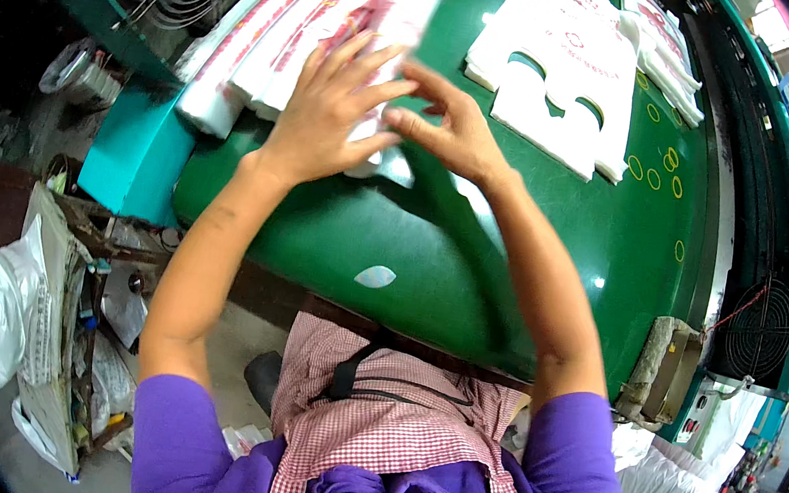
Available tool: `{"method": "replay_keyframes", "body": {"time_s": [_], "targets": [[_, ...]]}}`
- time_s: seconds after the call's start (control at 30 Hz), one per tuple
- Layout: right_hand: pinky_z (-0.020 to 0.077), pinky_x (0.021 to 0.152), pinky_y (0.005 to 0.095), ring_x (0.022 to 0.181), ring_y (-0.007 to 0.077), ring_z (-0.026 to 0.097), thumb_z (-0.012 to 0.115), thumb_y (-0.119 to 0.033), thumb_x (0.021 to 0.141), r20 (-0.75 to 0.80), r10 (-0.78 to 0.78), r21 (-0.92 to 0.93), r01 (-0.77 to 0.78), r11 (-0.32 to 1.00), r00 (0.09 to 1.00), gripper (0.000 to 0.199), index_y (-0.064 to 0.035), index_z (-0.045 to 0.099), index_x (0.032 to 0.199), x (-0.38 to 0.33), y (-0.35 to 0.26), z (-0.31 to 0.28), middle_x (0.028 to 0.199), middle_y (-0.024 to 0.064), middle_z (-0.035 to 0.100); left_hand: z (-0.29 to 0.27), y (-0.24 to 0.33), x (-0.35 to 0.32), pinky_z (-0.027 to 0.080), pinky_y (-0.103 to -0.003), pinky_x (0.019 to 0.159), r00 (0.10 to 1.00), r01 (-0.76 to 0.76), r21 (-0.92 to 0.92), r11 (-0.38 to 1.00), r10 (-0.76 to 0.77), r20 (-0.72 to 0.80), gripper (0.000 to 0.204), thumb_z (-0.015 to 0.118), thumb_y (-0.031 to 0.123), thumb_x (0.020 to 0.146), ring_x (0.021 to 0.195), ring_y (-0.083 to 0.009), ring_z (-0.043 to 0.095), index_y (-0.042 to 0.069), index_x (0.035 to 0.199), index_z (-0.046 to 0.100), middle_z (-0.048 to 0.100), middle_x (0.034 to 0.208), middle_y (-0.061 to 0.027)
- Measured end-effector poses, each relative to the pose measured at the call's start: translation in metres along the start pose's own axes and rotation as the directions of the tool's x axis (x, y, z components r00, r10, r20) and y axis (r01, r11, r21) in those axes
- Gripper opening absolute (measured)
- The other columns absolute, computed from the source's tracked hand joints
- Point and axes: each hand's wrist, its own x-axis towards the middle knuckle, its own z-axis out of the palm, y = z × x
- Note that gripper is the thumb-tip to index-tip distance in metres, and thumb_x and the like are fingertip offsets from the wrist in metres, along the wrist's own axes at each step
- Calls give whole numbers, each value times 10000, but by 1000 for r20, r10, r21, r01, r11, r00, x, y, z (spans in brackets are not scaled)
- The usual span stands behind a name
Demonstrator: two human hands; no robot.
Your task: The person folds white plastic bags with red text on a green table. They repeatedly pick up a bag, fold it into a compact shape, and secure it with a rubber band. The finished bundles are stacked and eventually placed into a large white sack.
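My left hand [327, 115] lies with fingers spread on a rolled bundle of white plastic bags [412, 7] with red print. My right hand [453, 128] is at the bundle's right edge, thumb and fingers apart and slightly curved. Both hands hide the bundle's near part, and it is a little blurred. More rolled bag bundles [223, 78] lie side by side to its left on the green table [415, 239]. To the right, a flat stack of white vest-type bags [560, 65] has its cut handles toward me.
Several yellow rubber bands [654, 179] lie scattered at the table's right side. A leaf-shaped pale scrap [375, 276] rests near the front edge. Further bags [669, 58] are at the far right. Fans with wire guards [759, 326] stand at both sides.
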Motion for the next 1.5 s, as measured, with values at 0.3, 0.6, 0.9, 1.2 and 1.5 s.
{"method": "replay_keyframes", "body": {"time_s": [0.3, 0.6, 0.9, 1.2, 1.5], "targets": [[466, 911, 393, 1088, 366, 545, 605, -46, 743, -195, 163, -887, -245, 391, 967, 562, -71, 485, 1291, -63, 75, -135, 1185, 231, 571, 54, -53, -25, 218, -495, 1069, 982, 170, 256, 952, -143, -119, 356, 564, 160, 805, 1282, -219, 428, 232, 1145, 637, 506, 1364, -7], [459, 898, 343, 997, 289, 619, 608, 40, 724, -176, 238, -701, -291, 651, 955, 327, -7, 622, 1048, 4, 69, -192, 1012, 175, 664, 48, -53, -27, 192, -456, 1080, 984, 176, 280, 944, -162, -73, 363, 510, 168, 837, 1267, -209, 442, 220, 1174, 634, 509, 1367, -5], [496, 795, 419, 870, 377, 637, 631, -123, 748, -96, 272, -708, -258, 658, 958, 254, -37, 661, 985, -12, 89, -191, 898, 214, 669, 55, -56, -27, 195, -456, 1080, 987, 147, 290, 946, -121, -105, 381, 511, 199, 802, 1248, -198, 450, 240, 1159, 637, 516, 1355, 9], [493, 848, 326, 893, 128, 620, 711, -80, 759, -13, 352, -28, -352, 936, 936, 225, 23, 680, 956, -141, 1, -140, 879, 74, 701, 46, 11, -18, 200, -536, 1069, 991, 73, 17, 997, -71, -117, 373, 552, 305, 886, 1311, -297, 391, 171, 1231, 601, 496, 1359, -97], [491, 822, 436, 905, 364, 629, 581, -32, 675, -116, 281, -522, -299, 799, 953, 407, -75, 652, 1073, -170, 34, -88, 922, 194, 664, 91, 71, 11, 309, -557, 1053, 920, -76, -289, 954, 179, 349, 488, 720, 227, 707, 1307, -334, 412, 128, 1163, 576, 489, 1362, -134]]}}
